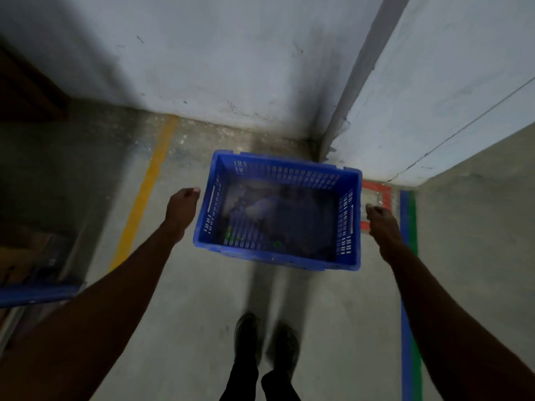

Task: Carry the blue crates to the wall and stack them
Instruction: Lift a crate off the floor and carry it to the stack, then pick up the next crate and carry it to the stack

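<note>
A blue slotted plastic crate (278,257) sits low in front of me, close to the corner where the white wall (220,68) meets a white pillar (451,91). Something dark and blurred lies in its bottom. My left hand (183,208) hovers just off the crate's left side, fingers loosely curled, with a small gap between them and the crate. My right hand (379,219) is beside the right rim, also holding nothing. I cannot tell whether the crate rests fully on the floor.
A yellow floor line (144,195) runs left of the crate. A red tape square (376,188) and a blue-green tape line (408,285) lie to its right. Cardboard (26,256) and a blue edge (37,293) are at left. My feet (265,342) stand behind the crate.
</note>
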